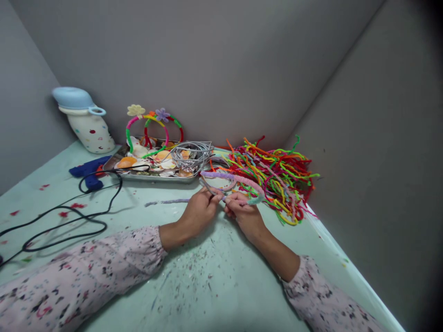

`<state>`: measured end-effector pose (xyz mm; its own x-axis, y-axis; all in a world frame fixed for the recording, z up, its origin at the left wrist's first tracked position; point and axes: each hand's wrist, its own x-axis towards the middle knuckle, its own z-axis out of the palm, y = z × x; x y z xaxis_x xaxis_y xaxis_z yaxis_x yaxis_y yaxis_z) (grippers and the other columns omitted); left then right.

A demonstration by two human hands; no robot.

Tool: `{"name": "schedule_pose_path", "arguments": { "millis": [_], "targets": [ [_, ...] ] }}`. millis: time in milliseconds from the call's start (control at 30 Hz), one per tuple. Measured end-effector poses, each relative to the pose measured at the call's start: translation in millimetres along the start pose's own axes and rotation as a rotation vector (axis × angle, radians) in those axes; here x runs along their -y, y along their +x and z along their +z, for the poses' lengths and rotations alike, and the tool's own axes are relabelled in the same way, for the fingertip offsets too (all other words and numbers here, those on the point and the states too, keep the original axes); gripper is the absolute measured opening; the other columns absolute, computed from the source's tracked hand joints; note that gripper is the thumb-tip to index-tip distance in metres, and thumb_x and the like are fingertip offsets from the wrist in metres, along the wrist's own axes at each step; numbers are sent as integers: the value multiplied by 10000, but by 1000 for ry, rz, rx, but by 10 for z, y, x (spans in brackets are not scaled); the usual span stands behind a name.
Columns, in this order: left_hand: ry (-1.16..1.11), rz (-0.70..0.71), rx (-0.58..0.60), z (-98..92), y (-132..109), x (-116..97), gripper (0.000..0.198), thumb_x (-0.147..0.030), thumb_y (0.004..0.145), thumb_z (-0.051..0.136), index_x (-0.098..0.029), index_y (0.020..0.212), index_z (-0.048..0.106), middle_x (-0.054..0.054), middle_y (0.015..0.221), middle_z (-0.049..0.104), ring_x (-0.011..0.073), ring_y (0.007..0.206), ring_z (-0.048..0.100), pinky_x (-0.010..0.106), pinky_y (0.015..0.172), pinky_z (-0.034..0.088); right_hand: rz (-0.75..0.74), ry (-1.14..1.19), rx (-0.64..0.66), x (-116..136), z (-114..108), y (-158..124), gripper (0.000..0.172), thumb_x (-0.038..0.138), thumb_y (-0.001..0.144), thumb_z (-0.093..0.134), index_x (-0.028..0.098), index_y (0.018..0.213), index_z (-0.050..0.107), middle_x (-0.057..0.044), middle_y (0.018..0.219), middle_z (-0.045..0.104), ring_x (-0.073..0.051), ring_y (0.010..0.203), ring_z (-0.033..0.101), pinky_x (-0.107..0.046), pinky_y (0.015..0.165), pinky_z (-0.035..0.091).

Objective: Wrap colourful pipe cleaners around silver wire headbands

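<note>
Both my hands meet at the middle of the pale green table (194, 286). My left hand (200, 211) is closed, pinching the end of a thin grey metal headband (207, 185). My right hand (242, 210) is closed on a fuzzy pipe cleaner (242, 180), purple turning pink, that is wound along the band. A loose purple pipe cleaner (169, 201) lies on the table just left of my left hand.
A heap of coloured pipe cleaners (277, 175) lies right behind my hands. A metal tray (152, 177) with shells, bare headbands (192, 154) and wrapped headbands (154, 127) stands behind. A blue glue gun (88, 170) with black cord (69, 216) and a jug (86, 122) are left.
</note>
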<state>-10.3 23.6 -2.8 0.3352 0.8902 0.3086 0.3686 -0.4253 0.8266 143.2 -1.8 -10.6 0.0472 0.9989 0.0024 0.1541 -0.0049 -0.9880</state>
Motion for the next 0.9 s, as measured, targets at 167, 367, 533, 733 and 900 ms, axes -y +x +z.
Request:
{"name": "schedule_pose_path", "arguments": {
  "millis": [167, 367, 533, 733, 900],
  "targets": [
    [-43, -8, -26, -6, -9, -22, 220, -228, 909, 480, -153, 876, 684, 83, 986, 719, 216, 982, 632, 342, 932, 449, -7, 23, 17, 24, -1, 7, 219, 378, 797, 598, 194, 681, 574, 21, 602, 584, -116, 539, 495, -260, 539, 367],
    [18, -30, -12, -7, 4, -18, 225, -219, 903, 473, -154, 862, 685, 89, 972, 727, 227, 977, 641, 346, 913, 458, 4, 7, -5, 39, 5, 0, 211, 379, 779, 602, 195, 681, 568, 19, 595, 591, -119, 532, 500, -259, 530, 370],
    [26, -38, -9, 4, 5, 1, 225, -220, 894, 474, -155, 847, 684, 87, 946, 730, 223, 948, 646, 334, 883, 465, -8, -30, -12, 40, 11, -12, 208, 378, 790, 597, 197, 690, 572, 21, 597, 595, -119, 528, 506, -253, 521, 372],
    [1, -82, -20, 12, 3, 9, 217, -227, 884, 484, -158, 818, 678, 81, 916, 723, 218, 912, 635, 332, 864, 464, 27, -29, -26, 45, 35, -26, 204, 381, 792, 597, 194, 712, 577, 18, 601, 603, -121, 526, 527, -245, 509, 387],
    [-14, -108, 13, 7, 8, 28, 233, -244, 886, 475, -156, 804, 674, 65, 855, 711, 216, 845, 618, 333, 807, 458, 47, 3, -28, 55, 47, -32, 187, 373, 777, 609, 189, 798, 630, 5, 639, 631, -124, 538, 540, -246, 504, 390]
  ]
}}
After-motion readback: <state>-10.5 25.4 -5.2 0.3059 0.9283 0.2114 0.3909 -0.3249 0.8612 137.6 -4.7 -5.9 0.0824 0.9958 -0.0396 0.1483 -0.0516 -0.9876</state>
